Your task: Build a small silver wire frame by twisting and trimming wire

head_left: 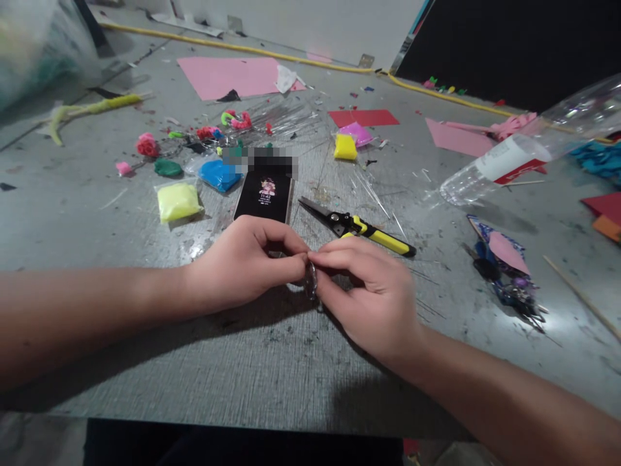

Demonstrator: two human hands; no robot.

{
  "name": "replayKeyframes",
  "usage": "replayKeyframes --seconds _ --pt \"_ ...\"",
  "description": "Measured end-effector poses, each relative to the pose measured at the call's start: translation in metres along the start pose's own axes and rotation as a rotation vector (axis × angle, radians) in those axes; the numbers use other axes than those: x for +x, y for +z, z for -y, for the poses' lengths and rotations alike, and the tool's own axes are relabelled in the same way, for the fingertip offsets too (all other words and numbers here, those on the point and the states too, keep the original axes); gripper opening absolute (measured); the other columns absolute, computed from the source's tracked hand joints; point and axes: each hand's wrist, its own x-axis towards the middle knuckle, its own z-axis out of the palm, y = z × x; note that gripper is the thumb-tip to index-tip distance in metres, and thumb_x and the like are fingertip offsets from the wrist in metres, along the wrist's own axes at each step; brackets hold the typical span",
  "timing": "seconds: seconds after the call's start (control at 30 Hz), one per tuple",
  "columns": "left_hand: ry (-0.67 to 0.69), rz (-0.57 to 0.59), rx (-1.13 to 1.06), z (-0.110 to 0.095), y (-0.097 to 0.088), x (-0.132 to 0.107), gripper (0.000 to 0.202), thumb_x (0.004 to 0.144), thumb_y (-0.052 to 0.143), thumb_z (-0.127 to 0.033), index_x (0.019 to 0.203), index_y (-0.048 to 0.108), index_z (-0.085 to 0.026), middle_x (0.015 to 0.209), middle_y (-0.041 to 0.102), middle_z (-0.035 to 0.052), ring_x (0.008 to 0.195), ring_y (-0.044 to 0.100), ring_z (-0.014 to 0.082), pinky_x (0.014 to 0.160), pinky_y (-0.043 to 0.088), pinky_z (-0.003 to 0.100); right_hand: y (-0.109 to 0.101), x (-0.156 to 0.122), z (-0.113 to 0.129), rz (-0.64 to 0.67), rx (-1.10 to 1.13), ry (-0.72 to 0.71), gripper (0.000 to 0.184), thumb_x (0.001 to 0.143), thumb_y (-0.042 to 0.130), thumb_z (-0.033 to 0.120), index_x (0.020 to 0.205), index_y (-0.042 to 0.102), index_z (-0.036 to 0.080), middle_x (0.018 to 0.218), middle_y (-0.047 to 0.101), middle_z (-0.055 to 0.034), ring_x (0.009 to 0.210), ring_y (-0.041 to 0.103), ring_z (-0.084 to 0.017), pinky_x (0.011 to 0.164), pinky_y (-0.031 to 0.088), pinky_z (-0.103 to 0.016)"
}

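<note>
My left hand [257, 259] and my right hand [373, 285] meet fingertip to fingertip above the near part of the table. Both are closed in a pinch on a small clear, shiny, loop-like piece [311, 283] that hangs below the fingertips. Its exact kind is too small to make out. Just beyond my left hand lies a phone [264, 191] with a dark lit screen. Yellow-and-black pliers or snips [356, 226] rest beyond my right hand, jaws pointing left. Thin wires [373, 194] are strewn behind them.
Bags of blue clay [219, 175] and pale yellow clay [178, 202] lie left of the phone. A clear plastic bottle [495, 168] lies at right, near keys [514, 285] and a thin stick [582, 301]. Pink paper [228, 74] and a yellow cord [233, 46] are farther back.
</note>
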Motion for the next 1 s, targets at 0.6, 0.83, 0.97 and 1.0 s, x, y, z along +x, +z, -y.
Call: replayKeyframes --seconds 0.6,0.83,0.97,1.0 --pt "0.000 0.045 -0.167 -0.0005 0.0035 0.0022 0.008 0.090 0.065 -0.019 0.086 0.072 -0.016 0.072 0.074 -0.0009 0.063 0.067 0.0094 0.058 0.053 0.017 -0.0023 -0.0024 -0.0087 0.024 0.224 0.244 0.016 0.088 0.066 0.010 0.099 0.069 0.021 0.091 0.070 -0.0004 0.080 0.067 -0.012 0.070 0.058 -0.027" --pt "0.025 0.083 -0.148 0.0034 0.0008 0.0051 0.013 0.089 0.066 -0.017 0.078 0.072 -0.017 0.068 0.072 -0.0006 0.064 0.068 0.0109 0.059 0.054 0.019 -0.0025 -0.0051 -0.0092 0.092 0.387 0.357 0.013 0.090 0.066 0.014 0.101 0.064 0.021 0.092 0.066 -0.0003 0.077 0.069 -0.012 0.065 0.061 -0.026" --pt "0.041 0.099 -0.141 0.0039 0.0004 0.0051 0.012 0.089 0.066 -0.016 0.078 0.072 -0.017 0.068 0.072 -0.0013 0.063 0.067 0.0103 0.060 0.054 0.019 -0.0040 -0.0047 -0.0083 0.096 0.281 0.322 0.014 0.088 0.067 0.015 0.102 0.067 0.020 0.095 0.066 -0.0028 0.081 0.068 -0.015 0.066 0.060 -0.029" --pt "0.041 0.100 -0.131 0.0035 0.0005 0.0050 0.013 0.089 0.066 -0.016 0.078 0.073 -0.017 0.067 0.072 -0.0013 0.062 0.067 0.0105 0.059 0.054 0.019 -0.0039 -0.0045 -0.0082 0.086 0.256 0.294 0.013 0.088 0.068 0.015 0.100 0.068 0.020 0.093 0.066 -0.0026 0.080 0.067 -0.014 0.065 0.059 -0.029"
